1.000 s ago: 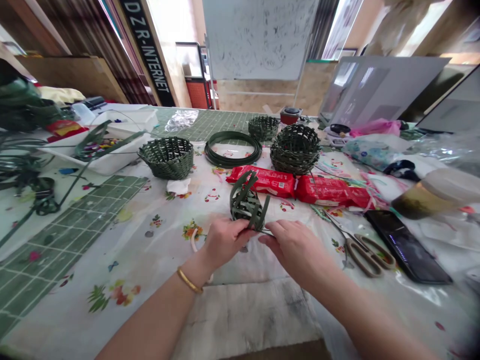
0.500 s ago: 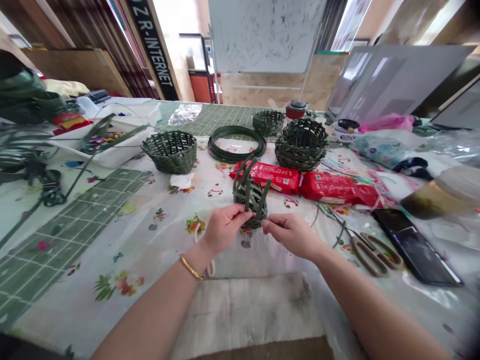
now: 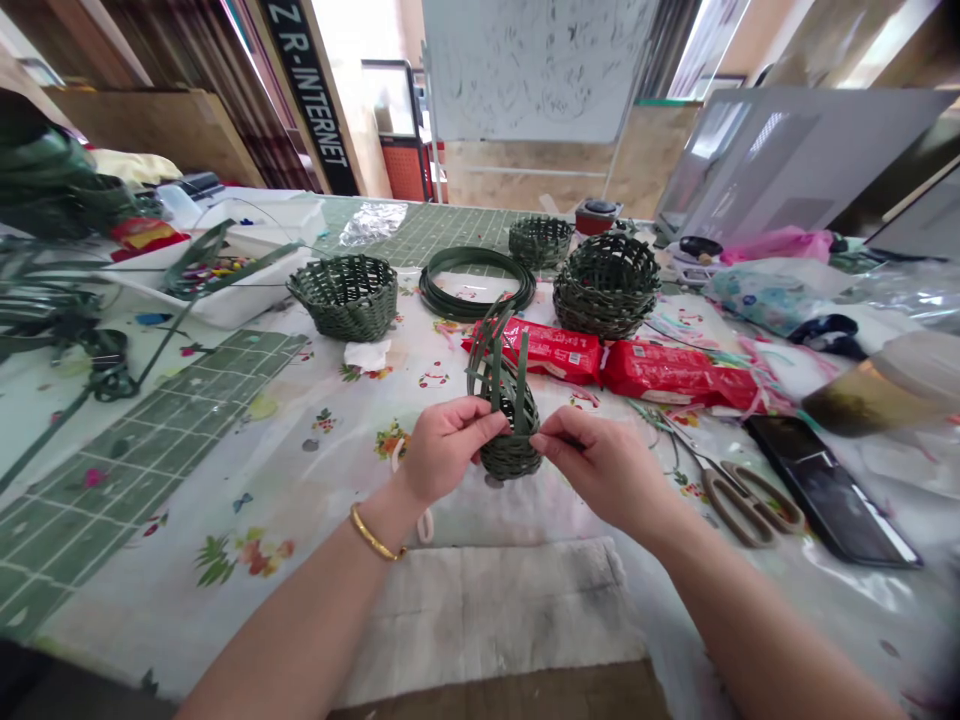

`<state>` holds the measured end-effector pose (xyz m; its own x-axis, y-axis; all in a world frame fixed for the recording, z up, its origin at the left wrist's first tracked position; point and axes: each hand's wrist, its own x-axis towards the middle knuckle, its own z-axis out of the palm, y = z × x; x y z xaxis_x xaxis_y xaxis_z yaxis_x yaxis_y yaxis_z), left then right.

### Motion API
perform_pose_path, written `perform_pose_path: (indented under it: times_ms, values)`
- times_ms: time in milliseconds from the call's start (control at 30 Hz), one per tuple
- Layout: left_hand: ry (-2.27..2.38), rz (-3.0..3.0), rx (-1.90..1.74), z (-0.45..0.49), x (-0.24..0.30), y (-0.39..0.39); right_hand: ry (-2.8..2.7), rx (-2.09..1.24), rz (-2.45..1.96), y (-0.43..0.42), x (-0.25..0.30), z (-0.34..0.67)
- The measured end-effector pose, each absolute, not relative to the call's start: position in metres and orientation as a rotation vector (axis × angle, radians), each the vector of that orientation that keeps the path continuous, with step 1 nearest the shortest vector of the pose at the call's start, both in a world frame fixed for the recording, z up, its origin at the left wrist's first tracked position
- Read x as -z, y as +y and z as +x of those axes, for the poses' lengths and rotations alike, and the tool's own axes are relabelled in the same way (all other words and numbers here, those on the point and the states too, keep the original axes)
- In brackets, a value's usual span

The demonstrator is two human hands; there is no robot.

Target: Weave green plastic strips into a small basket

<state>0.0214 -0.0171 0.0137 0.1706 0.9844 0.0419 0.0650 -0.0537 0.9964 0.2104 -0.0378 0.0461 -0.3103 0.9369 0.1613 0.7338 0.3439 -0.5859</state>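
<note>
Reads "Z R-INTERNET" in white on the dark sign (image 3: 311, 95) past the bench's (image 3: 315, 490) far edge; scrawled too blurrily to make out on the whiteboard (image 3: 532, 70). Standing toward the far edge, beside a strip coil (image 3: 454, 308): dark green woven baskets (image 3: 349, 310). Lying toward the right edge: scissors (image 3: 750, 500) and phone (image 3: 832, 490). Crowding close behind the unfinished basket (image 3: 512, 457): red packets (image 3: 559, 352). Held between both hands near the near edge's middle, strips upward; pinched at left by the left hand (image 3: 450, 445), at right by the right hand (image 3: 604, 455).
</note>
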Motion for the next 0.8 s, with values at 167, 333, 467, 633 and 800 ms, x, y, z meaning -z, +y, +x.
perform_pose_path:
  times_ms: [167,333,467,633,800]
  values:
    - [1.15,1.534,-1.039,0.024,-0.021,-0.021,-2.229,-0.561,-1.497,-0.038,-0.05,0.212]
    - [1.179,1.627,-0.999,0.023,-0.021,-0.019,-2.164,-0.724,-1.515,-0.034,-0.039,0.208]
    - [1.221,1.806,-0.813,0.018,-0.019,-0.013,-2.162,-0.649,-1.551,-0.036,-0.027,0.199]
    - [1.126,1.806,-0.819,0.018,-0.012,-0.012,-2.156,-0.658,-1.566,-0.037,-0.019,0.194]
    - [1.122,1.608,-0.785,0.025,-0.005,-0.013,-2.214,-0.706,-1.522,-0.033,-0.019,0.198]
